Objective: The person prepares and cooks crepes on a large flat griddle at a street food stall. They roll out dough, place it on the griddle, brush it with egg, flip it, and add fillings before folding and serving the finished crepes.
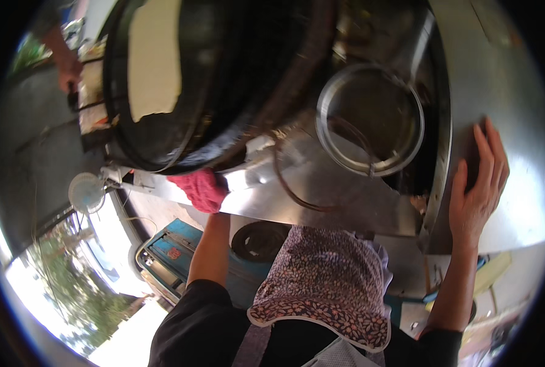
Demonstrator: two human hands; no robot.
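Observation:
A red cloth (201,190) covers or fills my left hand (210,195) at the rim of a large dark round drum (235,82); the fingers are hidden. A pale sheet (155,59) lies against the drum's dark surface. On the right, my right hand (481,183) rests with spread fingers on a smooth metal panel (520,183), holding nothing. Between the hands, a round metal ring or pan rim (414,147) sits over a dark opening. A curved brown hose or cable (295,199) runs beside it, above a shiny metal surface (364,206).
Another person's hand (70,71) grips a dark handle at the upper left. A small fan (86,192) stands at the left, near the drum. Below the metal surface are a worn blue metal box or machine (176,238) and a dark round object (258,241).

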